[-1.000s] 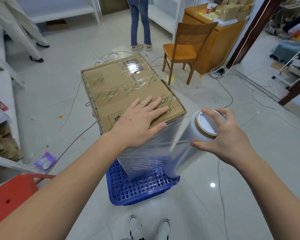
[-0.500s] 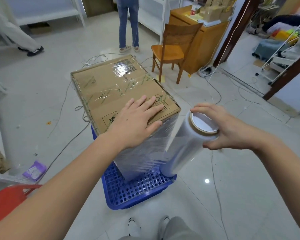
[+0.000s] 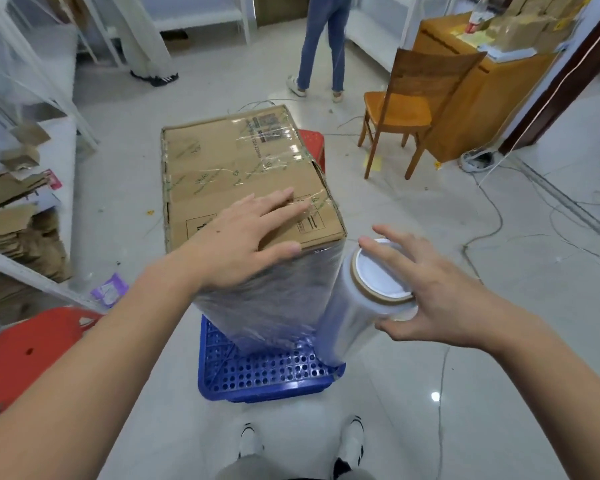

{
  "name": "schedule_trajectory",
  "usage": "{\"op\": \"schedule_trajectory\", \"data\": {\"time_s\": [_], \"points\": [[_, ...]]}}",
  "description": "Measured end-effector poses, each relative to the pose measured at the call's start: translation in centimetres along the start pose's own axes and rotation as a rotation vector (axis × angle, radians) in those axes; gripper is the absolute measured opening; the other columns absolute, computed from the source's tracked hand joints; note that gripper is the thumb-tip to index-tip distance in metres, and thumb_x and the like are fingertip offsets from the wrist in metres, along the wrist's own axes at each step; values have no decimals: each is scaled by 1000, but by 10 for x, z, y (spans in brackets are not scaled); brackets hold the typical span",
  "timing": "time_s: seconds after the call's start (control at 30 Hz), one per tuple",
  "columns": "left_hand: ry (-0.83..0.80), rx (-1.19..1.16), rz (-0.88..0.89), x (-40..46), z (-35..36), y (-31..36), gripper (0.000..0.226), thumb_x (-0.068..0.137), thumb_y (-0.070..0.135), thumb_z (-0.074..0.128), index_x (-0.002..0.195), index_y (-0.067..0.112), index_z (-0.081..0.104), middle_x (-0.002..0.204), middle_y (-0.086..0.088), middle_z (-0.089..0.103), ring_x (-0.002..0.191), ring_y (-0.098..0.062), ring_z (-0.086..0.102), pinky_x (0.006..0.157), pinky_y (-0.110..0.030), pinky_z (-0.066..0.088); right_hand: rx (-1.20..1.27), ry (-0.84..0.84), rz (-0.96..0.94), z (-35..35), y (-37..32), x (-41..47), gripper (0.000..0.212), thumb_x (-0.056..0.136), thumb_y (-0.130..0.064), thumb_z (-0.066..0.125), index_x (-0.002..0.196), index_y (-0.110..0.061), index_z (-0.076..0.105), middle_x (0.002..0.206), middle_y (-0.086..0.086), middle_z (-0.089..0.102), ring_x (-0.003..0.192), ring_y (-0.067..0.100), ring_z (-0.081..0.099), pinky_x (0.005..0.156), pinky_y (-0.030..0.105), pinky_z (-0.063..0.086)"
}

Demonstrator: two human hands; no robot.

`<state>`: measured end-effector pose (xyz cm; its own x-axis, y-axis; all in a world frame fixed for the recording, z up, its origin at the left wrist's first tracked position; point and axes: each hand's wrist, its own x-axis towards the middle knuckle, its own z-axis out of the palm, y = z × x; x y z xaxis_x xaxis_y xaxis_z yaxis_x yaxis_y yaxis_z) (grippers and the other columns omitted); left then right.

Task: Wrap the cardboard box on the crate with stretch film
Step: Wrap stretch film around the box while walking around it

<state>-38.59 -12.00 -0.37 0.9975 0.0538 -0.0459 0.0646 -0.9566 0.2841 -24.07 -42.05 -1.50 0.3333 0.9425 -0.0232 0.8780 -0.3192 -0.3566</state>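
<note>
A tall brown cardboard box (image 3: 229, 168) stands on a blue perforated crate (image 3: 257, 375) on the floor. Clear stretch film covers the box's near side below the top edge. My left hand (image 3: 246, 237) lies flat with straight fingers on the near end of the box top. A roll of stretch film (image 3: 354, 306) leans against the box's right near corner, its lower end on the crate. My right hand (image 3: 426, 292) holds the roll's top end, thumb under it and fingers spread over the white core cap.
A red stool (image 3: 25, 344) sits at the lower left and another red stool (image 3: 314, 142) behind the box. A wooden chair (image 3: 409, 109) and cabinet (image 3: 482, 88) stand at the right. Two people stand at the back. Cables trail over the floor; flattened cardboard (image 3: 11, 223) fills the left shelf.
I have stepped left around the box, so its near face now fronts me. The roll has come close against the box's right corner. My left hand stays flat on top.
</note>
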Motion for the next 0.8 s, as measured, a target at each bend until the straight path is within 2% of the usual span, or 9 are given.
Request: {"op": "schedule_trajectory", "data": {"time_s": [0.1,0.17,0.23,0.3,0.4,0.5,0.57,0.7,0.8], "points": [[14,-6,-131,8,-5,20,75,94,85,19,160,51,19,167,13,28,150,-15,29,125,-45,24,85,5,-96,-6,18,5,107,67,-56,84,154,-44,22,161,-15,20,144,11,31,112,38,42],[49,28,-219,19,-7,38,76,92,85,16,159,49,24,150,8,45,138,-18,40,115,-47,36,126,2,-142,-6,29,8,109,64,-57,88,153,-41,26,153,-15,28,136,6,38,110,30,42],[90,100,-315,32,-4,55,78,91,85,15,158,48,28,128,7,47,128,-20,42,106,-46,40,180,7,-188,-4,36,11,110,61,-57,91,152,-41,31,145,-15,30,131,-3,38,107,16,37],[143,190,-379,43,5,63,79,89,89,15,155,49,32,119,6,41,122,-22,40,102,-46,38,245,25,-221,-2,40,14,109,59,-55,93,151,-42,36,142,-14,31,132,-5,36,106,9,32],[159,211,-382,48,16,62,80,88,91,15,156,51,28,142,1,41,134,-23,33,115,-48,27,341,58,-251,3,45,17,107,57,-50,97,149,-41,43,142,-11,34,137,5,38,110,16,34],[88,132,-301,47,18,56,73,94,85,13,160,54,12,170,3,15,157,-20,8,128,-51,4,396,55,-261,5,46,17,104,59,-45,97,149,-41,45,153,-9,31,144,6,33,111,13,31],[47,119,-235,48,18,54,67,98,80,13,160,56,7,174,8,3,160,-16,-3,128,-53,-3,398,61,-264,6,47,17,103,60,-42,98,149,-39,46,154,-9,35,144,8,36,111,14,32],[47,123,-212,47,17,52,66,99,78,12,160,55,13,174,10,3,160,-15,-4,128,-54,-3,379,125,-206,4,47,12,102,58,-44,97,148,-37,48,143,-11,45,133,9,47,106,18,39],[52,115,-212,47,18,51,65,99,78,14,160,53,17,174,11,3,160,-15,-4,128,-53,-4,352,180,-109,0,48,6,103,56,-53,95,146,-39,49,140,-14,48,129,-1,47,102,10,36]]}}
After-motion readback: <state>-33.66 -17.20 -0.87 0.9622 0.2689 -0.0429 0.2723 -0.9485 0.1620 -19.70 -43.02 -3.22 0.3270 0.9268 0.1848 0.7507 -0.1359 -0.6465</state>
